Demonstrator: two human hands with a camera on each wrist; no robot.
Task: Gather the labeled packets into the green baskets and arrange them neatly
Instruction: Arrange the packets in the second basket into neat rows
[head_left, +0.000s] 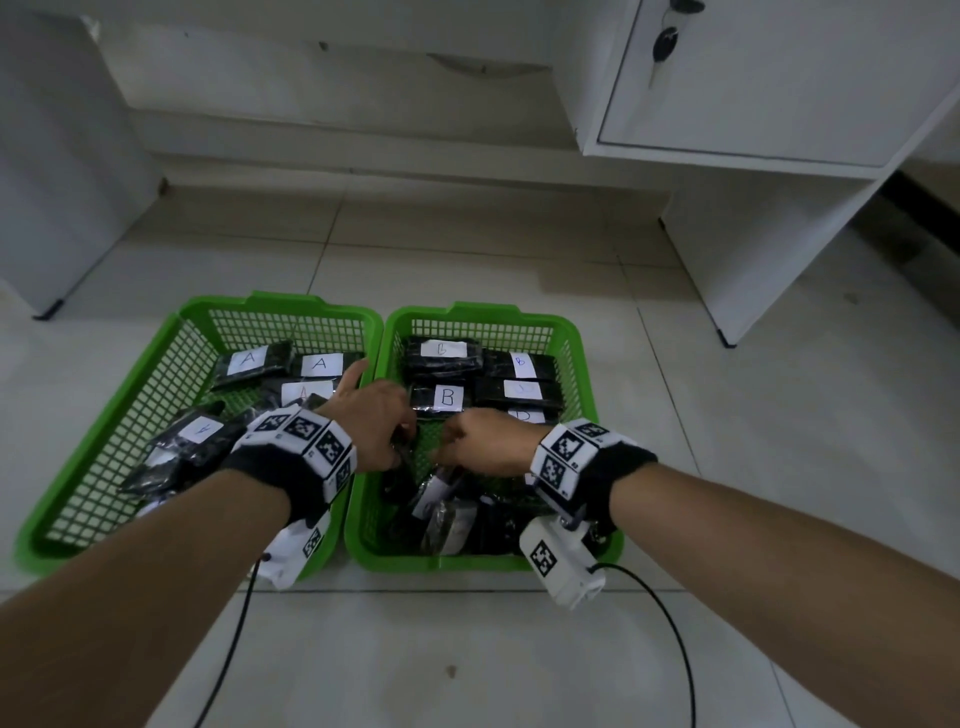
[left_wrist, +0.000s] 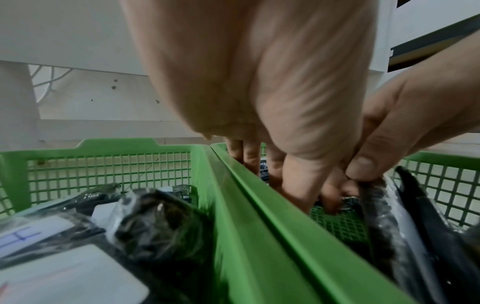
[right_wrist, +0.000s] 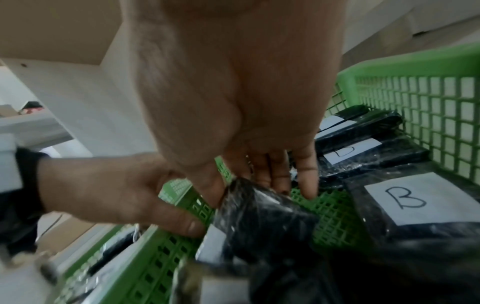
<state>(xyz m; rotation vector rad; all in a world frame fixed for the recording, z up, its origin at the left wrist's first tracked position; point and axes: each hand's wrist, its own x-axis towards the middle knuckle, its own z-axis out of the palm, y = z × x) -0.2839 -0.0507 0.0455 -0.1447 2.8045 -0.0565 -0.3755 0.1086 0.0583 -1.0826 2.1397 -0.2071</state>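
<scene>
Two green baskets sit side by side on the floor: the left basket (head_left: 280, 306) holds black packets labelled A (head_left: 319, 364), the right basket (head_left: 483, 314) holds packets labelled B (head_left: 447, 397) in rows at its far end. Both hands are low inside the right basket near its left wall. My right hand (head_left: 452, 447) (right_wrist: 246, 185) pinches the top edge of a black plastic-wrapped packet (right_wrist: 259, 216) (head_left: 434, 493) standing tilted on the mesh floor. My left hand (head_left: 402, 441) (left_wrist: 311, 195) grips the same packet's other side, thumb against it. Its label letter is hidden.
More loose black packets are heaped at the near end of the right basket (head_left: 467, 525) and the near left of the left one (head_left: 192, 441). A white cabinet (head_left: 753, 104) with keys in its lock stands at the back right. A black cable (head_left: 670, 623) trails over the tiled floor.
</scene>
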